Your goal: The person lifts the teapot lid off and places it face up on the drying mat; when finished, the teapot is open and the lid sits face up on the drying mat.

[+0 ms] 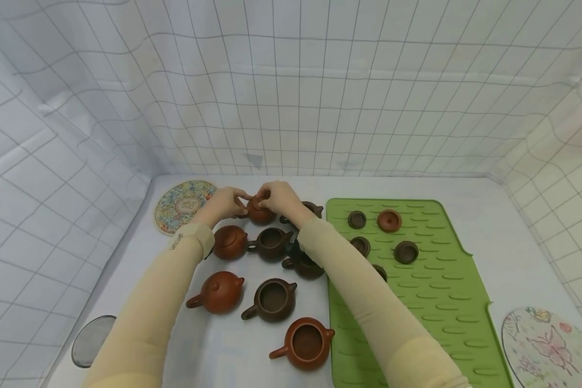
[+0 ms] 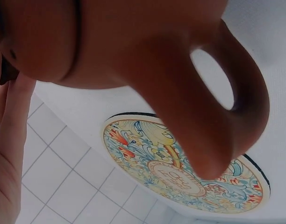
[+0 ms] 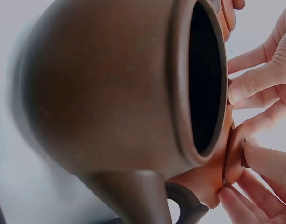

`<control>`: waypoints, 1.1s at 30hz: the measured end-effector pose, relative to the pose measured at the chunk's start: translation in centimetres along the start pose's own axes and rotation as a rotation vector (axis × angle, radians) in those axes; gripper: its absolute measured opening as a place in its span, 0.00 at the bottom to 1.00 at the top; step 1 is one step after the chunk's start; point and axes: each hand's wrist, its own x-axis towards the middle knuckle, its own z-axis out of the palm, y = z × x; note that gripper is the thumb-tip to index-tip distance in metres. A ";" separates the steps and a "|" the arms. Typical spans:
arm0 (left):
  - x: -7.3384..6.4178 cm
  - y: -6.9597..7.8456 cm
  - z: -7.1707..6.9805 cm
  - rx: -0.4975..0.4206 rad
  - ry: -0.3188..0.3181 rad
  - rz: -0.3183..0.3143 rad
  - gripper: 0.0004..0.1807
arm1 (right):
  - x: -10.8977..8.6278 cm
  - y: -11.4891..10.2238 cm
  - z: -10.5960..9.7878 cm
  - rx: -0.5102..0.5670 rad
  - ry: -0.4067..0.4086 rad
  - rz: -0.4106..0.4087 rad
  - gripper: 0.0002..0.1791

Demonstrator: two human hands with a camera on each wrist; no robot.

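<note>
A small reddish-brown teapot [image 1: 261, 214] stands at the back of the row, between both hands. My right hand [image 1: 282, 198] pinches the knob of its lid [image 3: 235, 156], which sits at the teapot's mouth; whether it is fully seated I cannot tell. My left hand [image 1: 224, 205] grips the teapot's left side with thumb and fingers, near its handle. In the left wrist view, another lidded reddish teapot [image 2: 166, 88] hides most of that grip. A dark brown open teapot [image 3: 110, 84] fills much of the right wrist view, in front of the hands.
Several more teapots, including a lidded red one [image 1: 221, 292], a dark one [image 1: 274, 300] and an open red one [image 1: 307, 344], stand nearby. Several lids [image 1: 389, 220] lie on a green mat [image 1: 436, 302]. A patterned round mat [image 1: 174, 210] lies behind my left hand.
</note>
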 end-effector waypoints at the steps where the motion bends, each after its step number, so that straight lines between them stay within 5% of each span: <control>1: 0.0 0.0 0.0 -0.004 -0.001 0.001 0.24 | 0.0 0.1 0.0 0.008 0.009 0.000 0.12; 9: 0.3 -0.2 0.3 -0.025 0.008 0.001 0.23 | -0.4 0.3 0.3 0.068 0.073 -0.004 0.09; 16: 0.4 -0.3 0.3 -0.026 0.019 -0.002 0.23 | -0.7 1.3 -0.3 0.229 0.138 0.041 0.12; 25: 0.2 -0.3 0.7 -0.042 0.020 0.011 0.23 | -4.4 3.4 -3.9 0.782 -0.002 0.164 0.15; 33: 0.2 -0.3 0.4 -0.030 0.027 0.025 0.23 | -10.8 7.0 -7.1 1.070 -0.130 0.201 0.17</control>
